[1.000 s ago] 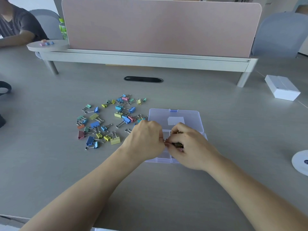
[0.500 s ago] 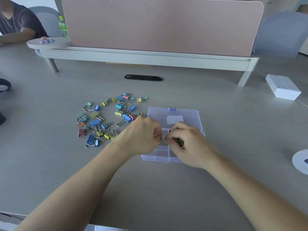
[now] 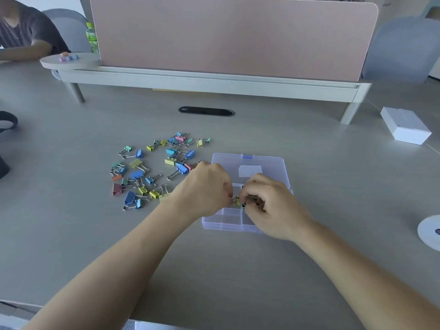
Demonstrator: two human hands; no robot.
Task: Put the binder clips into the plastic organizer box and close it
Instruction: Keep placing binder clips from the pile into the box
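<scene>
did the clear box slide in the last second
No. The box lies just as far from the black cable slot and the loose clips as before; left hand and right hand pinch a yellow clip above it.

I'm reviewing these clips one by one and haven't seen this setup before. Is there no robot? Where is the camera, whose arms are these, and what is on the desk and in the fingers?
There is no machine here. A person works with bare hands, and the only camera is worn on their head, looking forward and down, so the arms enter from the bottom of the picture. The left hand and right hand meet over an open clear plastic organizer box, whose lid lies back, away from the person. Between their fingertips they pinch a small yellow binder clip. The right hand may hold more, but that is hidden. Left of the box, loose coloured binder clips lie scattered on the grey table. Further off are a pink desk divider, a white box and another person seated at far left.
</scene>
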